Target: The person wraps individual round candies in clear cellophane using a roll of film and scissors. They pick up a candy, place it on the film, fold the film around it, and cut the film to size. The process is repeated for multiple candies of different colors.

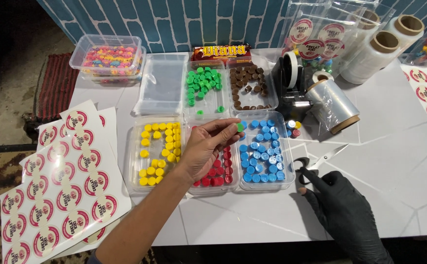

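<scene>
Left hand: the bare left hand (204,146) is raised above the trays, fingers curled in, thumb and fingertips pinching a small green piece (240,127).
Green piece: held in the air over the gap between the red tray and the blue tray, just below the green tray.
Right hand: the right hand (343,208), in a black glove, rests on the white table (394,161) with its fingers through the black handles of a pair of scissors (316,164); the blades lie on the table and point up and to the right.
Under the left hand: a clear tray of red pieces (220,171), partly hidden by the hand.
Beside it: a clear tray of yellow pieces (157,151) to the left, a clear tray of blue pieces (265,151) to the right.
Row behind: an empty clear tray (162,83), a tray of green pieces (203,83) and a tray of brown pieces (250,85).
Far left: a lidded tub of mixed pink, yellow and blue pieces (108,58).
Left edge: sheets of round red and white stickers (61,181) hanging over the table edge.
Right of the trays: a black tape dispenser (291,80), with a roll of clear film (333,105) lying against it.
Back right: two more rolls of clear film (380,54) and clear bags with round labels (316,34).
</scene>
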